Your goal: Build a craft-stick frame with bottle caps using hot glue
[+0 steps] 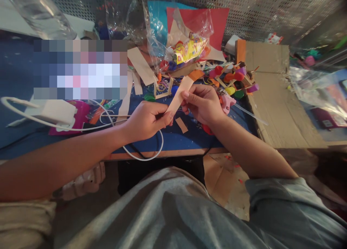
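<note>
Head view: above a blue, scrap-littered tabletop point(187, 142), the left hand point(148, 120) pinches the lower end of a flat, pale tan strip point(179, 95) between thumb and fingers; the right hand point(204, 102) pinches its edge nearer the top. Brightly coloured round caps point(239, 76) lie beyond, beside a broad brown cardboard sheet point(276, 104). A grey perforated screen point(244, 13) backs the table, behind upright red paper point(220, 22).

Your left hand point(148, 120) and right hand point(204, 103) grip a pale paper strip point(179, 94) above the cluttered blue worktop point(187, 142).
</note>
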{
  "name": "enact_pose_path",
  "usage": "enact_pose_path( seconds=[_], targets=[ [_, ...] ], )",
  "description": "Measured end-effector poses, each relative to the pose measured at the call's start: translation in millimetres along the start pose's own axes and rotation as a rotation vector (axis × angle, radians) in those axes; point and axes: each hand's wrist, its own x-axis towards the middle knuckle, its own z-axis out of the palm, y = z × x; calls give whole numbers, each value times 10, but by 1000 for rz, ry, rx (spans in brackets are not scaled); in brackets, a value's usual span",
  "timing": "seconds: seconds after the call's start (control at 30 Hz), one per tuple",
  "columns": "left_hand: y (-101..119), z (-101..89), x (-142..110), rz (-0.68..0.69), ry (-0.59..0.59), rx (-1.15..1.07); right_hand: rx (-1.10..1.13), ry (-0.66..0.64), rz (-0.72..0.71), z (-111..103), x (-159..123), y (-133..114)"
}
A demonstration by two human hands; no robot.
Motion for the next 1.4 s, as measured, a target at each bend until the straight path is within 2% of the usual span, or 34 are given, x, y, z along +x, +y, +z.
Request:
enact_pose_path(
  seconds=[0.27, 0.5, 0.83, 1.17, 1.27, 1.4],
  targets=[
    [11, -12, 8, -44, -20, 13, 39, 41, -42, -6, 17, -7],
    [4, 10, -5, 19, -31, -9, 65, 80, -80, -28, 44, 6],
    [-24, 28, -11, 12, -49, -31, 60, 97, -69, -31, 47, 25],
    [-10, 34, -25, -23, -84, -67, 38, 84, -108, -13, 34, 28],
    [9, 46, -23, -52, -54, -80, -2, 54, -106, -10, -2, 39],
    [14, 54, -18, -9, 9, -44, -64, -41, -114, -18, -48, 65]
  ],
)
